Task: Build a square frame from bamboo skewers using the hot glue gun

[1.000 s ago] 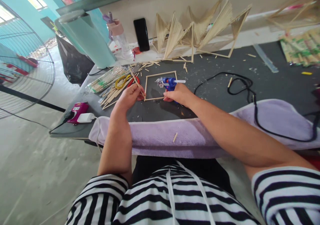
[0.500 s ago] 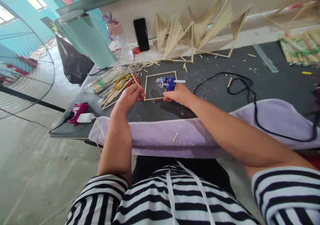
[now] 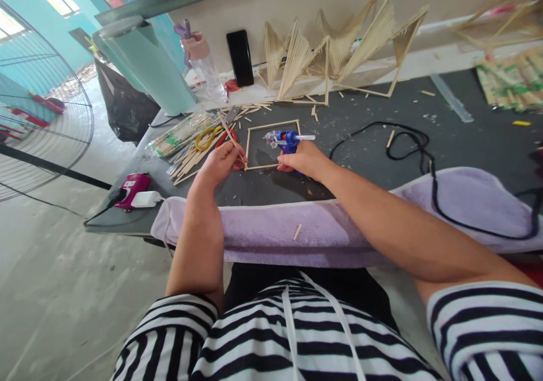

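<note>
A square frame of thin wooden sticks point(image 3: 248, 147) lies flat on the dark table. At its near left corner, my left hand point(image 3: 221, 160) is closed on a thin wooden stick point(image 3: 226, 129), which slants up and away to the left. My right hand point(image 3: 300, 159) grips a blue hot glue gun point(image 3: 287, 139) by its handle, over the right side of the frame. A clear glue stick point(image 3: 306, 137) pokes out of the gun's back, and its nozzle points left above the frame. Yellow-and-red-handled tools point(image 3: 207, 138) lie just beyond my left hand.
Loose sticks point(image 3: 190, 163) and a stick packet point(image 3: 178, 135) lie at left, near a bottle point(image 3: 203, 64) and a phone point(image 3: 240, 59). Stick models point(image 3: 335, 53) stand at the back. A black cord point(image 3: 377, 124) loops at right. A purple towel point(image 3: 271, 228) covers the front edge.
</note>
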### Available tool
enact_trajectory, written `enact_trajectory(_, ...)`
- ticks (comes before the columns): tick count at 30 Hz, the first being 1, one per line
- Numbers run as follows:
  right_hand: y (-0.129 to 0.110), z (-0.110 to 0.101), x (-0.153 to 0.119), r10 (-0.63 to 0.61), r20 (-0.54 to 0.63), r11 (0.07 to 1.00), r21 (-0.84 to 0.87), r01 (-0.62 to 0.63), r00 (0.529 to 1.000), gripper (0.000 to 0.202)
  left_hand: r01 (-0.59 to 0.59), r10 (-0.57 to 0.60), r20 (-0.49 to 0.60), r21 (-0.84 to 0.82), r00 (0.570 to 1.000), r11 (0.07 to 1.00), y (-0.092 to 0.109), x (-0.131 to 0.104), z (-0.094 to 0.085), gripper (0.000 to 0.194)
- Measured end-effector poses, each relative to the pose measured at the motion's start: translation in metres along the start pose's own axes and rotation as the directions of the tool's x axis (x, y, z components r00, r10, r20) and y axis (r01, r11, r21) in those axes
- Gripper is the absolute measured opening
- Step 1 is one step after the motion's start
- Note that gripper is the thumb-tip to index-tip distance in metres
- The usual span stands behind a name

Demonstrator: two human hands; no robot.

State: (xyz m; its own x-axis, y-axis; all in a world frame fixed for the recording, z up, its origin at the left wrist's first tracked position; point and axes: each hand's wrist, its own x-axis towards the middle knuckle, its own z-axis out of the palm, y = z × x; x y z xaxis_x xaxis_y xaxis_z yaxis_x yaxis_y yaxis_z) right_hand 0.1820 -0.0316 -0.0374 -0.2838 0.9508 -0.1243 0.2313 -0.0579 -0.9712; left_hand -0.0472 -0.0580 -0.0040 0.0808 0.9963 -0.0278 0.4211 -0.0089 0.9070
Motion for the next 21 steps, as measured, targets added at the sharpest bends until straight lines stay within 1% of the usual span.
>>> enact_trajectory(10,-0.0013,0.0009,-0.0013,0.007,-0.013,1.0,0.002,-0.007,1.0,0.016,-0.008,0.008,-0.01,-0.006,1.0,1.0,0.0012,-0.0002,0.0008,0.02)
enact_trajectory(21,0.0011,0.0,0.0001,-0.006,-0.007,1.0,-0.007,0.006,1.0,0.014,-0.007,0.007,0.0,0.006,1.0,1.0,-0.0024,0.0008,-0.0007,0.021)
